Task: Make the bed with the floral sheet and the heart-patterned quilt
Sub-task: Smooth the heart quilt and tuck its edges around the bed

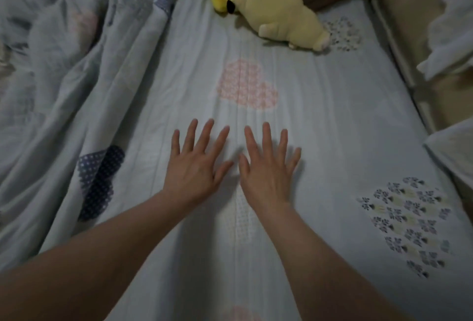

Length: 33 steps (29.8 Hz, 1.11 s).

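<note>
step: smooth quilt [332,121] | left hand [192,169], right hand [267,172]: fingers [206,133] spread, released, flat on it | quilt bunched left of fingers | you press outward from the crease [238,121] between them

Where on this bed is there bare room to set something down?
Flat quilt lies free between the right hand and the flowered heart, and between the pink heart and the plush toys. Crowded: around the toys and in the bunched folds at left.
</note>
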### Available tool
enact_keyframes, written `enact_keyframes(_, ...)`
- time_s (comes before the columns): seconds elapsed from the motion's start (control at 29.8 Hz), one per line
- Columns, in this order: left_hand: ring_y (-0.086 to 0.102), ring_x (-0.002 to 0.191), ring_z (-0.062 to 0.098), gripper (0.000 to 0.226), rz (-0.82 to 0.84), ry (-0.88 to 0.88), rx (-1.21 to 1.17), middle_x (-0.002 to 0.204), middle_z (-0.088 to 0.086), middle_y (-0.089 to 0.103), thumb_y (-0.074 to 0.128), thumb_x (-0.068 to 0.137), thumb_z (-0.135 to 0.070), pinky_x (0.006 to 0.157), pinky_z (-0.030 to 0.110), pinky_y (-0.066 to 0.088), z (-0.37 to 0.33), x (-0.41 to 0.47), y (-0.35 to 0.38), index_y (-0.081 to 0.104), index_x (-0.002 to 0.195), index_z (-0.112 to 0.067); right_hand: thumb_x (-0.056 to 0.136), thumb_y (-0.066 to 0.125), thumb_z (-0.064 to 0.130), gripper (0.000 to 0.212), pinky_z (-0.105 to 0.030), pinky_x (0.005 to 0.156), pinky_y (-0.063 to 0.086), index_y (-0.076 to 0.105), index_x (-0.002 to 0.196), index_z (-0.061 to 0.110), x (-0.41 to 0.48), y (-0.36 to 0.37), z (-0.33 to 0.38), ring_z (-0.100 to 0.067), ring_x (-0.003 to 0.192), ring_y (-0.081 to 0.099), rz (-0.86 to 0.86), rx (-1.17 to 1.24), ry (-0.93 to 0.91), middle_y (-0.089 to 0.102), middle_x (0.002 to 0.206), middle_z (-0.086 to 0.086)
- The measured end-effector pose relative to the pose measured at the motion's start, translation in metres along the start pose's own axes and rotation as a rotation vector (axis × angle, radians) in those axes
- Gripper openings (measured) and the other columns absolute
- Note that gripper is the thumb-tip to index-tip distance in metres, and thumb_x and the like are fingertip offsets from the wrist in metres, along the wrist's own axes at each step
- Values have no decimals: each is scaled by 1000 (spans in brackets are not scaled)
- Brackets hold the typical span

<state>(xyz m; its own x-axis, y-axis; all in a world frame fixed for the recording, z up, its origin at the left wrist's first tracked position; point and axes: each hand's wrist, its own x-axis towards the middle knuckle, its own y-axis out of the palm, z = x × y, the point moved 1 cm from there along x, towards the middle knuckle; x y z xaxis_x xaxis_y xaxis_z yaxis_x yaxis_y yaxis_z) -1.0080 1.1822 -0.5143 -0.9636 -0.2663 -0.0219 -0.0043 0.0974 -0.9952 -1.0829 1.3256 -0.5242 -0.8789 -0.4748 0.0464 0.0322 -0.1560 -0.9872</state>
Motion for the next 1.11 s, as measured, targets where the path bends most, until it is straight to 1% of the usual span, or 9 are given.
enact_keyframes(0.07,-4,152,29,68,-51,-44,-19,165,2,3,5,96,-63,121,53,1,5,36,6,-1,156,-34,102,22,55,59,-66,114,-4,1,155,41,34,17,-9,-33,150,-13,84,-24,40,-6,165,4)
enact_keyframes(0.17,-9,151,29,65,-81,-63,-19,165,2,-2,8,98,-62,121,52,-5,17,92,14,-6,156,-35,99,15,62,62,-65,114,-1,8,156,40,50,52,-24,-31,151,-5,68,-48,100,2,165,6)
enact_keyframes(0.37,-9,151,27,71,85,-82,-19,165,-3,-3,6,92,-74,118,61,-2,48,148,60,-3,155,-42,98,28,58,61,-64,115,8,26,154,35,55,69,-30,-31,151,11,32,-64,102,17,164,4)
enact_keyframes(0.6,1,152,30,69,116,-76,-24,165,0,8,15,95,-68,117,62,3,50,152,62,11,156,-38,93,35,54,61,-67,112,15,35,151,34,64,65,-29,-35,148,20,70,-106,80,26,161,1)
enact_keyframes(0.7,16,150,31,68,92,-29,-66,161,3,26,26,93,-69,116,61,12,52,142,55,29,153,-36,92,39,52,58,-69,109,22,45,146,31,57,67,-29,-37,144,31,-15,-137,60,35,157,-3)
enact_keyframes(0.8,46,129,32,60,-4,-4,-108,134,4,56,37,89,-70,109,56,25,75,166,37,59,131,-33,87,40,54,55,-69,101,34,60,133,31,59,70,-32,-36,131,50,-106,-175,73,51,145,-5)
enact_keyframes(0.87,39,136,34,62,2,-93,-65,142,5,50,33,89,-71,112,57,19,103,203,32,51,139,-37,83,41,55,57,-68,97,37,63,130,33,73,79,-40,-33,125,54,-177,-280,70,57,137,-5)
enact_keyframes(0.97,10,149,38,69,83,-201,9,160,2,27,21,90,-74,111,70,8,128,230,51,29,151,-43,85,36,56,54,-67,96,38,57,129,35,72,89,-46,-32,122,53,-191,-323,30,58,138,-7)
enact_keyframes(1.11,9,149,40,68,42,-183,39,160,2,28,24,89,-71,110,72,9,131,234,64,33,150,-42,82,38,57,49,-57,91,42,60,121,36,86,84,-41,-33,112,57,-266,-209,21,56,135,-3)
